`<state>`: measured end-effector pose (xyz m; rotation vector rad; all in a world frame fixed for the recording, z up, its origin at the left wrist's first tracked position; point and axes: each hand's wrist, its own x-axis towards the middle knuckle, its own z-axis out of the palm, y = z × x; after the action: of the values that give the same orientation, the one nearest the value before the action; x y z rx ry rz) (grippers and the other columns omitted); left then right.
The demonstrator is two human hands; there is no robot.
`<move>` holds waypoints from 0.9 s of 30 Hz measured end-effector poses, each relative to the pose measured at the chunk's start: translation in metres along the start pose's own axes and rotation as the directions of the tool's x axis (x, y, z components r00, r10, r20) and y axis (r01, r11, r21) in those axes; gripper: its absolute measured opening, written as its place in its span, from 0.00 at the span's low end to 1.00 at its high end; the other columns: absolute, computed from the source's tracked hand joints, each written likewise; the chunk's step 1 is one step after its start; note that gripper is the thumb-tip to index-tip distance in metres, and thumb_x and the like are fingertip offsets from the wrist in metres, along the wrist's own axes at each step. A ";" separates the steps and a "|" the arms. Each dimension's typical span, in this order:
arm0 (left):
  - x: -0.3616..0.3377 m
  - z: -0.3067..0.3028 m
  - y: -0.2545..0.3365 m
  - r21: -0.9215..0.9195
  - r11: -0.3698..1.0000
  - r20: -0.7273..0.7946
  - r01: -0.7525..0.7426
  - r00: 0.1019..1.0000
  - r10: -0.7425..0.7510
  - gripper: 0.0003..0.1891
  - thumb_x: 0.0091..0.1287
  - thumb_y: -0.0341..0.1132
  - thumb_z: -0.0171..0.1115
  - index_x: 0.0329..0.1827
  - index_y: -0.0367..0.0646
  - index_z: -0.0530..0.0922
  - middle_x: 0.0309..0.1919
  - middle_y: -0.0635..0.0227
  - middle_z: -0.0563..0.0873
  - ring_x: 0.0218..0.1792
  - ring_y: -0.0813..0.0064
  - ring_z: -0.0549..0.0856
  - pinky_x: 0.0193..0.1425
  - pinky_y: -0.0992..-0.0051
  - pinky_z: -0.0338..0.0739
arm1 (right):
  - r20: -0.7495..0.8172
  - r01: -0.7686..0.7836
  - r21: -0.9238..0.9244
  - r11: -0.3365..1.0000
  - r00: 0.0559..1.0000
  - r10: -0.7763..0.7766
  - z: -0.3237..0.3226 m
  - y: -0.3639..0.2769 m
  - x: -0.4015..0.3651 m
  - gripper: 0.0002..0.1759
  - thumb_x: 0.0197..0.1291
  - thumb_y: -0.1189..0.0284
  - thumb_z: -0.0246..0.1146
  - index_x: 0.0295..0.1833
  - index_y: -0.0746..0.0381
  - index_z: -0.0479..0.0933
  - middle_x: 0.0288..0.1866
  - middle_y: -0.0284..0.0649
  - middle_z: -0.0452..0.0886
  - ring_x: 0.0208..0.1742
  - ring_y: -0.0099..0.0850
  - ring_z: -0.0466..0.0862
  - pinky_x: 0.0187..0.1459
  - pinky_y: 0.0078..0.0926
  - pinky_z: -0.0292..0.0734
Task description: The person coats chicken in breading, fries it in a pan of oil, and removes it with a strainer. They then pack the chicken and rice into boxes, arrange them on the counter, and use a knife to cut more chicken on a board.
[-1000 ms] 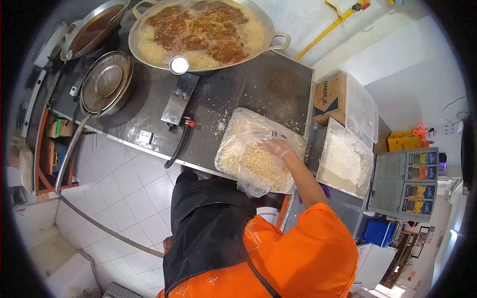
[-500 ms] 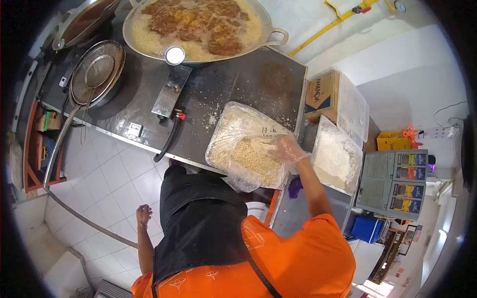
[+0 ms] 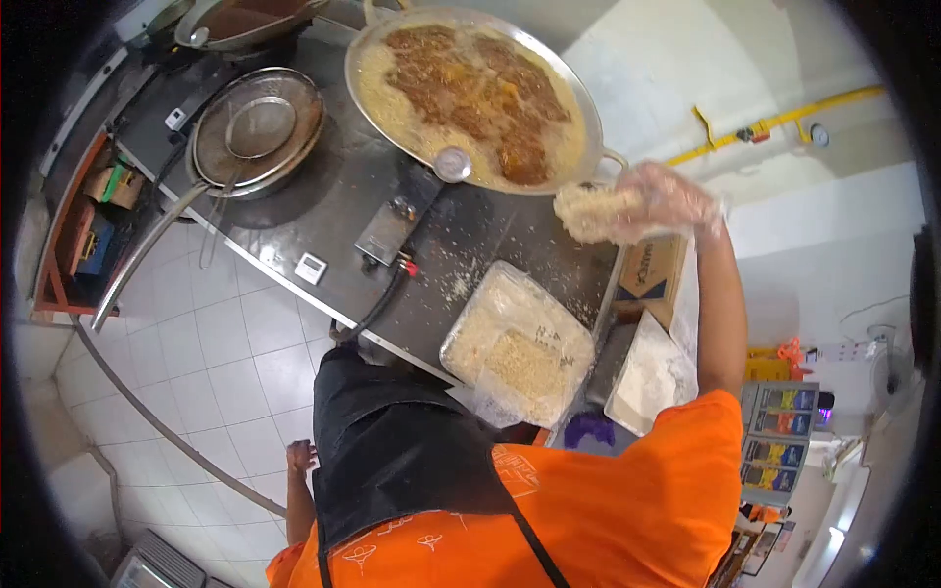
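Observation:
My right hand (image 3: 668, 200), in a clear plastic glove, is raised at the right side of a large two-handled pan (image 3: 596, 147). It grips a pale breaded piece of food (image 3: 591, 212), whose exact kind is hidden under the crumbs. Browned pieces (image 3: 524, 157) bubble in foamy oil in that pan. Below lies a tray (image 3: 453, 343) lined with plastic, with a heap of crumbs (image 3: 524, 365) on it. Down beside the black apron (image 3: 402, 431), my left hand (image 3: 302, 455) hangs with loosely bent fingers and nothing in it.
A long-handled strainer (image 3: 257, 127) rests over a pot at the left. A gas burner box (image 3: 397, 220) with a hose juts out in front of the pan. To the right are a cardboard box (image 3: 649, 269), a white flour tray (image 3: 642, 387) and a yellow pipe (image 3: 784, 123).
My right hand has risen from the crumb tray toward the pan's right side, now with a breaded piece in it. The view has shifted; my left hand still hangs low.

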<state>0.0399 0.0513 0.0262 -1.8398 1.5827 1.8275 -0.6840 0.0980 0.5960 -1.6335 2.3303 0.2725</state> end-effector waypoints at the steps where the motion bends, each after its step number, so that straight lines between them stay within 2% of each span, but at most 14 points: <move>1: -0.004 0.002 0.004 -0.042 0.998 -0.015 0.056 0.998 -0.057 0.16 0.66 0.42 0.55 0.48 0.39 0.76 0.32 0.64 0.84 0.28 0.71 0.83 0.26 0.70 0.74 | -0.003 0.023 -0.035 0.999 1.000 -0.023 -0.019 -0.010 0.029 0.29 0.42 0.58 0.78 0.49 0.60 0.81 0.50 0.43 0.80 0.52 0.39 0.80 0.55 0.34 0.76; 5: -0.023 -0.006 0.032 -0.196 0.941 -0.044 0.275 0.957 -0.288 0.15 0.67 0.39 0.55 0.50 0.38 0.76 0.33 0.64 0.84 0.28 0.73 0.82 0.25 0.71 0.74 | -0.007 0.047 -0.016 0.999 0.999 -0.047 -0.043 -0.050 0.151 0.31 0.47 0.52 0.74 0.51 0.61 0.80 0.53 0.48 0.79 0.53 0.40 0.79 0.55 0.35 0.75; 9: -0.002 -0.015 0.007 -0.166 0.970 -0.060 0.176 0.980 -0.189 0.18 0.68 0.41 0.53 0.54 0.37 0.76 0.35 0.63 0.85 0.32 0.73 0.83 0.30 0.72 0.75 | -0.001 0.104 -0.038 0.994 0.995 -0.104 -0.020 -0.088 0.257 0.27 0.48 0.54 0.71 0.50 0.62 0.80 0.49 0.50 0.80 0.50 0.40 0.81 0.52 0.37 0.77; 11: -0.011 -0.020 0.024 -0.403 0.889 -0.103 0.216 0.955 -0.279 0.18 0.69 0.41 0.53 0.54 0.37 0.75 0.38 0.63 0.85 0.33 0.73 0.84 0.31 0.71 0.75 | 0.186 0.080 -0.344 0.935 0.982 -0.016 -0.008 -0.104 0.291 0.22 0.49 0.61 0.67 0.48 0.62 0.81 0.41 0.50 0.82 0.45 0.41 0.83 0.49 0.37 0.78; 12: -0.013 -0.024 0.027 -0.403 0.888 -0.112 0.222 0.951 -0.288 0.18 0.69 0.41 0.53 0.54 0.37 0.75 0.38 0.63 0.85 0.33 0.73 0.84 0.31 0.71 0.75 | 0.190 0.090 -0.336 0.938 0.981 -0.026 -0.004 -0.106 0.299 0.22 0.49 0.61 0.67 0.48 0.62 0.81 0.41 0.50 0.82 0.45 0.41 0.83 0.49 0.37 0.78; 15: -0.013 -0.031 0.030 -0.345 0.910 -0.134 0.229 0.948 -0.289 0.18 0.70 0.41 0.52 0.55 0.38 0.75 0.39 0.62 0.85 0.34 0.72 0.85 0.31 0.71 0.76 | -0.083 0.076 -0.245 0.966 0.992 -0.099 0.013 -0.081 0.309 0.15 0.51 0.66 0.59 0.42 0.63 0.80 0.38 0.49 0.83 0.38 0.44 0.82 0.44 0.41 0.77; 16: -0.012 -0.032 0.029 -0.328 0.915 -0.128 0.234 0.949 -0.288 0.18 0.70 0.41 0.52 0.55 0.38 0.75 0.39 0.62 0.85 0.34 0.72 0.85 0.31 0.71 0.76 | -0.078 0.061 -0.236 0.970 0.994 -0.082 0.007 -0.083 0.290 0.15 0.51 0.66 0.59 0.42 0.63 0.80 0.38 0.49 0.83 0.38 0.44 0.82 0.44 0.41 0.77; 18: -0.011 -0.036 0.021 -0.330 0.914 -0.080 0.236 0.958 -0.276 0.18 0.70 0.41 0.52 0.55 0.38 0.75 0.38 0.62 0.85 0.34 0.71 0.85 0.31 0.71 0.75 | -0.320 0.049 -0.232 0.971 0.939 -0.124 -0.022 -0.106 0.225 0.16 0.56 0.60 0.58 0.39 0.62 0.80 0.36 0.48 0.83 0.39 0.46 0.82 0.43 0.41 0.76; 20: -0.010 -0.034 0.008 -0.335 0.905 -0.066 0.262 0.952 -0.300 0.17 0.69 0.41 0.52 0.52 0.38 0.76 0.36 0.63 0.85 0.32 0.71 0.84 0.31 0.71 0.75 | -0.399 0.062 -0.171 0.983 0.908 -0.126 -0.020 -0.088 0.169 0.19 0.58 0.56 0.58 0.39 0.62 0.80 0.35 0.47 0.83 0.39 0.47 0.82 0.43 0.40 0.76; 21: -0.011 -0.035 0.003 -0.163 0.974 -0.078 0.156 0.982 -0.170 0.16 0.69 0.41 0.53 0.51 0.39 0.76 0.35 0.63 0.84 0.31 0.72 0.84 0.30 0.71 0.75 | -0.486 0.100 -0.127 0.987 0.861 -0.150 -0.012 -0.077 0.140 0.21 0.59 0.53 0.58 0.38 0.61 0.81 0.34 0.47 0.83 0.39 0.47 0.81 0.43 0.39 0.76; 23: -0.009 -0.040 0.005 0.037 0.999 -0.046 0.031 0.998 -0.029 0.15 0.68 0.40 0.53 0.49 0.39 0.76 0.35 0.64 0.84 0.30 0.72 0.83 0.29 0.71 0.75 | -0.408 0.100 0.087 0.991 0.911 -0.056 0.018 -0.067 0.078 0.23 0.58 0.49 0.60 0.37 0.60 0.81 0.32 0.44 0.83 0.40 0.44 0.82 0.44 0.37 0.76; 25: -0.009 -0.041 0.012 0.054 0.998 -0.003 0.010 1.000 -0.010 0.13 0.67 0.39 0.54 0.48 0.40 0.76 0.34 0.65 0.83 0.29 0.72 0.82 0.28 0.71 0.74 | -0.372 0.260 0.320 0.911 0.919 -0.131 0.076 -0.062 0.021 0.20 0.61 0.52 0.60 0.38 0.59 0.81 0.33 0.44 0.83 0.39 0.42 0.83 0.43 0.37 0.76; 26: -0.004 -0.042 0.015 0.082 0.997 0.023 0.000 1.000 -0.002 0.13 0.66 0.39 0.54 0.47 0.40 0.76 0.33 0.65 0.83 0.29 0.73 0.82 0.28 0.71 0.75 | -0.206 0.281 0.284 0.917 0.952 -0.228 0.093 -0.069 -0.002 0.17 0.62 0.57 0.60 0.40 0.60 0.81 0.34 0.44 0.83 0.41 0.41 0.83 0.44 0.36 0.77; 27: 0.001 -0.043 0.017 0.109 0.994 0.050 -0.011 0.999 0.006 0.13 0.66 0.40 0.54 0.47 0.41 0.77 0.33 0.65 0.83 0.29 0.73 0.82 0.28 0.71 0.75 | -0.158 0.278 0.342 0.897 0.959 -0.237 0.144 -0.065 -0.016 0.14 0.62 0.60 0.61 0.41 0.60 0.80 0.36 0.45 0.82 0.42 0.41 0.83 0.45 0.37 0.77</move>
<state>0.0565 0.0138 0.0469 -1.7313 1.6406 1.7385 -0.6007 0.1351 0.4665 -1.7716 2.0459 -0.2974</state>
